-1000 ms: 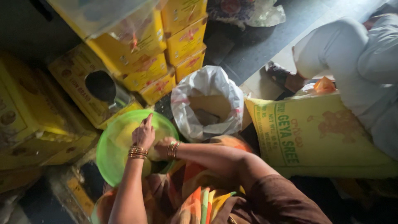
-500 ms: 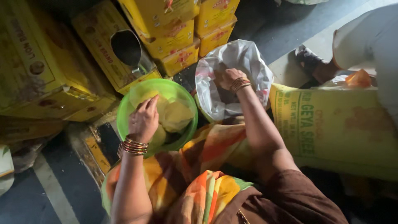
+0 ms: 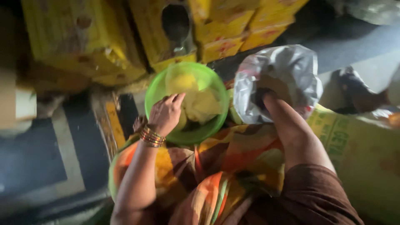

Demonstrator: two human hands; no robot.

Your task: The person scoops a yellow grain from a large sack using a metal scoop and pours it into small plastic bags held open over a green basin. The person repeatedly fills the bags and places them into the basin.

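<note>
A green plastic bowl rests on my lap, holding a clear bag of pale yellow stuff. My left hand, with bangles at the wrist, lies on the bowl's near rim and touches that bag, fingers loosely apart. My right hand reaches down into a white plastic sack just right of the bowl. Only the wrist and the back of the hand show; the fingers are hidden inside the sack.
Yellow cardboard cartons are stacked behind the bowl, one with a round hole. A large yellow-green printed sack lies at the right. Another person's foot rests beyond it. Dark floor with pale lines lies at left.
My right hand has gone deeper into the white sack. My left hand stays on the bowl's rim. The view has swung left and closer.
</note>
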